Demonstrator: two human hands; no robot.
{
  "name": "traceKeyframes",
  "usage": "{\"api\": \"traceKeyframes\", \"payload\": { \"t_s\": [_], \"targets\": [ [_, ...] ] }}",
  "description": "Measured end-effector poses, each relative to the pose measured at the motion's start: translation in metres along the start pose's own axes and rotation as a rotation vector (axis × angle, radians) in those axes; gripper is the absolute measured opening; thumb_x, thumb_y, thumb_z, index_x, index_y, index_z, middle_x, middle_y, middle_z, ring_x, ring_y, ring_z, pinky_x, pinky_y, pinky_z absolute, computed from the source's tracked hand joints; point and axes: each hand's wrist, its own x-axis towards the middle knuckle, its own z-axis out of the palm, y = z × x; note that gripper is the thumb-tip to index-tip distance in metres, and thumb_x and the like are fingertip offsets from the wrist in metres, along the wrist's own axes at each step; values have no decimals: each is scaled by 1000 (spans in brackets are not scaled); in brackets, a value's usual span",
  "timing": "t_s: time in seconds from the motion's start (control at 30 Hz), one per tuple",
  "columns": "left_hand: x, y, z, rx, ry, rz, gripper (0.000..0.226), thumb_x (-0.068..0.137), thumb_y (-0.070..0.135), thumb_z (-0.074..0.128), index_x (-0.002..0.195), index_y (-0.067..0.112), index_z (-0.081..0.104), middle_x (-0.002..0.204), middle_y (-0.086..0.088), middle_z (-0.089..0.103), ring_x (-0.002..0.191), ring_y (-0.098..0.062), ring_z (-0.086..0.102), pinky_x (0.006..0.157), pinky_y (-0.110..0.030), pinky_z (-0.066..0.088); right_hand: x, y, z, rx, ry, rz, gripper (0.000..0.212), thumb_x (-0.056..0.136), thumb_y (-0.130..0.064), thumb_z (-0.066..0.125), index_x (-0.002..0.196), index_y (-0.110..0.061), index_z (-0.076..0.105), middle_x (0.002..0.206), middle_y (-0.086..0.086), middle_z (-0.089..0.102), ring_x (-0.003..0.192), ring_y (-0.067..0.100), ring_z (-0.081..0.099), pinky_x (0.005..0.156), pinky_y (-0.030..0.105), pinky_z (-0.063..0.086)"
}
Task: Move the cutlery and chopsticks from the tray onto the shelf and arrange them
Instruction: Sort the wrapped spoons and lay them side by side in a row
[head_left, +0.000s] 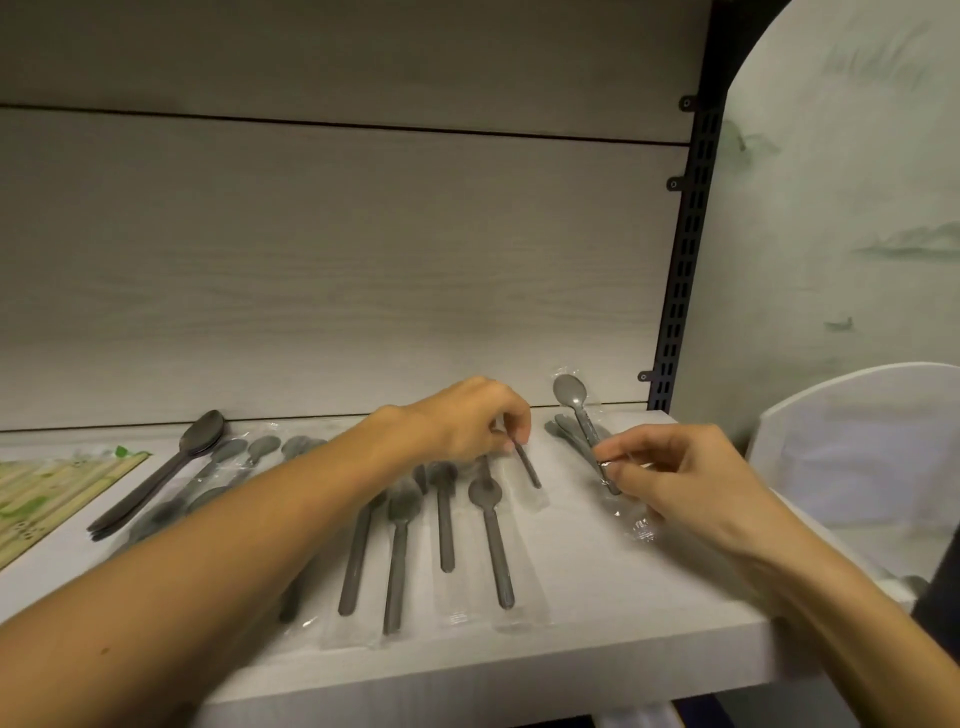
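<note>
Pale wood-grain panels back the shelf (597, 597), whose light board fills the lower half of the view. At its far left lie chopsticks (47, 493) in green-printed paper sleeves, with a stack of dark spoons (171, 467) just beside them. Across the middle, grey wrapped spoons (447, 514) lie in clear sleeves, handles toward the front edge. A white chair back (857, 447) stands to the right of the shelf. The left hand (467, 421) reaches over the middle row, its fingertips pinching the handle of a wrapped piece (527, 465) that rests on the board. The right hand (685, 478) pinches a wrapped spoon (576, 402) by its handle, bowl raised toward the back panel above a few more grey spoons (563, 431).
</note>
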Motion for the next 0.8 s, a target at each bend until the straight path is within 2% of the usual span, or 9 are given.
{"api": "traceKeyframes", "payload": {
  "t_s": [0.1, 0.17, 0.27, 0.37, 0.47, 0.6, 0.7, 0.8],
  "targets": [
    [-6, -4, -3, 89, 66, -36, 22, 94, 21, 55, 113, 26, 64, 114, 9, 66, 106, -16, 58, 91, -34, 47, 0, -1, 0, -23, 5, 9, 21, 85, -3, 65, 77, -20, 74, 67, -1, 72, 55, 8, 58, 48, 15, 42],
    [-10, -4, -4, 83, 112, -46, 24, 96, 22, 50, 116, 26, 63, 115, 6, 66, 107, -18, 58, 91, -38, 48, 0, -2, 1, -51, -6, 13, 20, 86, -5, 65, 78, -20, 75, 70, 0, 73, 58, 9, 57, 50, 16, 43],
    [-13, -1, -1, 74, 22, -83, 25, 96, 35, 48, 114, 27, 65, 117, 4, 63, 107, -17, 56, 90, -39, 49, -4, -6, 2, -87, -28, -8, 15, 88, -13, 66, 79, -18, 77, 75, 6, 73, 61, 9, 57, 53, 15, 43],
    [-14, 0, 7, 104, -64, -98, 31, 93, 45, 51, 115, 29, 66, 115, 5, 64, 104, -18, 57, 87, -36, 48, -10, -6, 6, -74, -36, -23, 12, 88, -13, 67, 80, -14, 77, 77, 9, 73, 62, 10, 57, 53, 15, 43],
    [-15, 0, 8, 100, -76, -112, 29, 94, 45, 49, 114, 30, 65, 111, 6, 65, 102, -20, 57, 83, -33, 46, -17, -5, 9, -55, -83, -11, 8, 85, -10, 69, 82, -14, 76, 78, 14, 72, 63, 12, 56, 54, 17, 44],
    [-18, -1, 1, 60, 5, -163, 29, 97, 38, 43, 114, 29, 64, 115, 5, 66, 105, -22, 58, 89, -38, 48, -23, -7, 16, -65, -142, 5, 6, 84, -11, 71, 86, -15, 74, 77, 19, 71, 62, 16, 54, 55, 22, 44],
    [-21, -1, -5, 81, 56, -186, 25, 97, 34, 44, 108, 26, 65, 113, 4, 66, 103, -23, 58, 85, -36, 48, -25, -7, 27, -143, -175, -10, 8, 85, -16, 70, 92, -18, 72, 76, 9, 73, 64, 16, 57, 64, 31, 50],
    [-24, 0, -5, 80, 61, -177, 25, 96, 35, 46, 110, 27, 65, 115, 6, 66, 99, -20, 57, 79, -31, 43, -25, -7, 29, -249, -189, -89, 13, 86, -22, 69, 98, -23, 70, 76, -3, 69, 62, 6, 57, 64, 27, 52]
  ]
}}
